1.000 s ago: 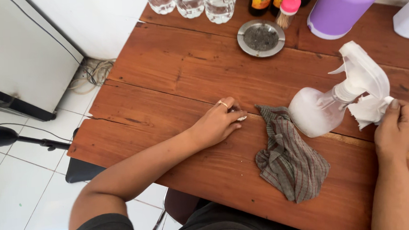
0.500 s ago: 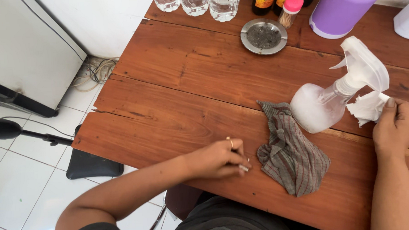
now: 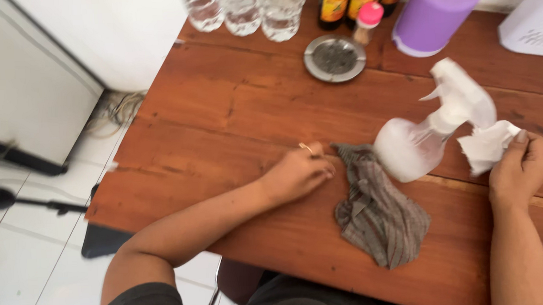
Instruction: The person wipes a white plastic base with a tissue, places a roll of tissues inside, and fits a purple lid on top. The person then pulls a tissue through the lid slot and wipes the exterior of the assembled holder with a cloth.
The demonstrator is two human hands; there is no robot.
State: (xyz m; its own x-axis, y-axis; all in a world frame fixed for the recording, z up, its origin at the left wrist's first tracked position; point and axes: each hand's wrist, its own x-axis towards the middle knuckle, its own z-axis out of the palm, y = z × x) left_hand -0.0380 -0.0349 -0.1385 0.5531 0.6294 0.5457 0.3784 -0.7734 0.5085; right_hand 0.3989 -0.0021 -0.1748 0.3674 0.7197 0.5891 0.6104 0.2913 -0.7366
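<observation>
Since the earlier frame the left hand [image 3: 298,173] has slid up and right from the near table edge and now rests loosely curled, holding nothing, fingertips just beside the cloth [image 3: 379,212] at frame centre. The right hand [image 3: 520,168] stays at the right, pinching a crumpled white tissue [image 3: 488,145] beside the spray bottle [image 3: 430,133], which lies tilted on the table, touching the cloth's upper edge. The table [image 3: 219,121] is reddish-brown planks, over white floor tiles at the left. Along the top edge stand clear bottles [image 3: 241,10], dark bottles [image 3: 350,0] with yellow-and-red labels, a small pink-capped shaker [image 3: 367,21], a round metal ashtray [image 3: 335,57] and a purple tub [image 3: 432,14]; a white appliance [image 3: 537,23] sits upper right
</observation>
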